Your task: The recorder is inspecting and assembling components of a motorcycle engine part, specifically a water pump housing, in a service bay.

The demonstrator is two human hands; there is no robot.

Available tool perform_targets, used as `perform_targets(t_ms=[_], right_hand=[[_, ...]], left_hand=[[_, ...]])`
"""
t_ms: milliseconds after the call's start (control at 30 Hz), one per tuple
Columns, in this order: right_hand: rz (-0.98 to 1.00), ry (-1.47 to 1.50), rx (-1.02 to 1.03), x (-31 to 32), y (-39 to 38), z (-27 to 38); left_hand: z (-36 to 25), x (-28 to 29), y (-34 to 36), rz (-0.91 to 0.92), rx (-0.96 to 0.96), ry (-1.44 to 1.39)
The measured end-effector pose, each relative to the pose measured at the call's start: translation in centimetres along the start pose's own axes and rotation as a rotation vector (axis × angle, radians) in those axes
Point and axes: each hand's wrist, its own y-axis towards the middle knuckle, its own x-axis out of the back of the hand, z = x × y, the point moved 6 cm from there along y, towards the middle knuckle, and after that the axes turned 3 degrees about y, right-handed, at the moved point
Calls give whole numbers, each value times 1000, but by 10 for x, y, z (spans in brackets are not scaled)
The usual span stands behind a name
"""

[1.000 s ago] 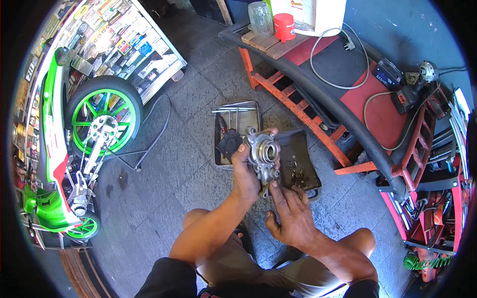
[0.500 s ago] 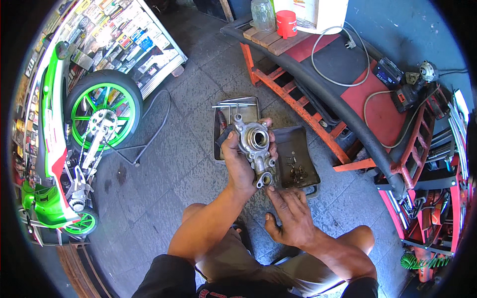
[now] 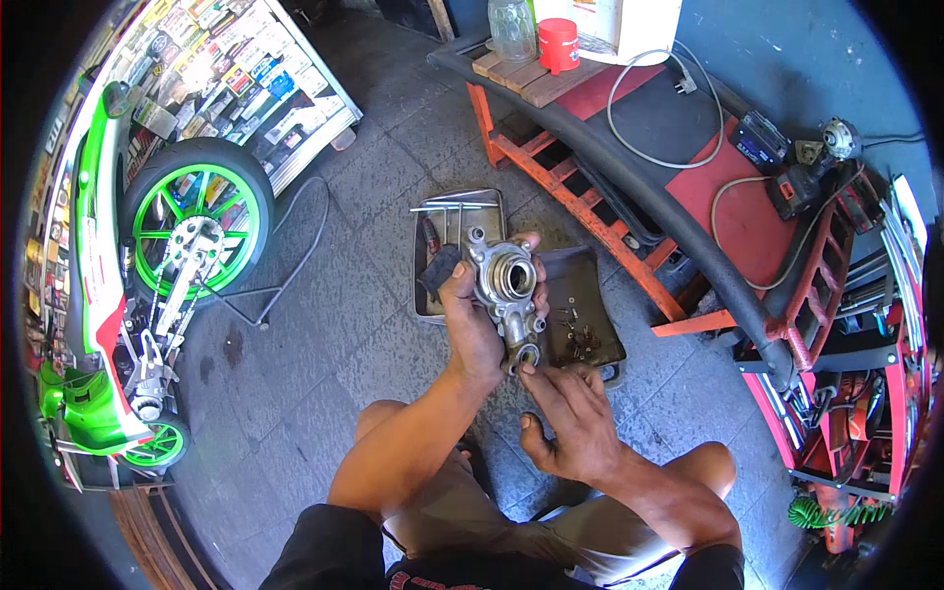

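Note:
A silver cast-metal housing (image 3: 503, 275) is gripped in my left hand (image 3: 470, 332), its large round bore facing up and a smaller flanged opening at the lower end. My right hand (image 3: 568, 421) holds nothing, thumb apart; its index fingertip touches the small opening. Behind the housing lie a shallow tray (image 3: 424, 210) with rods, a red-handled tool (image 3: 430, 234) and a dark piece (image 3: 441, 268) beside my left thumb, and a darker tray (image 3: 605, 305) holding several bolts and small parts.
A motorcycle with a green-rimmed wheel (image 3: 202, 172) stands left by a sticker-covered cabinet (image 3: 226, 59). On the right are an orange-framed bench (image 3: 580, 197) with a red cup (image 3: 559, 44), jar (image 3: 511, 34), drill (image 3: 798, 192) and cables, and a red tool rack (image 3: 846, 413).
The housing has shifted slightly down, its lower opening turned further upward. My right hand has edged up, its fingertip now at that opening. The view has shifted slightly.

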Motion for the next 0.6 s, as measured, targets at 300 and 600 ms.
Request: perform_targets(t_ms=[300, 600], right_hand=[[164, -174, -155, -21, -6, -13], [-22, -65, -86, 5, 0, -17]], left_hand=[[9, 4, -2, -52, -14, 33], [-2, 17, -2, -136, -152, 533]])
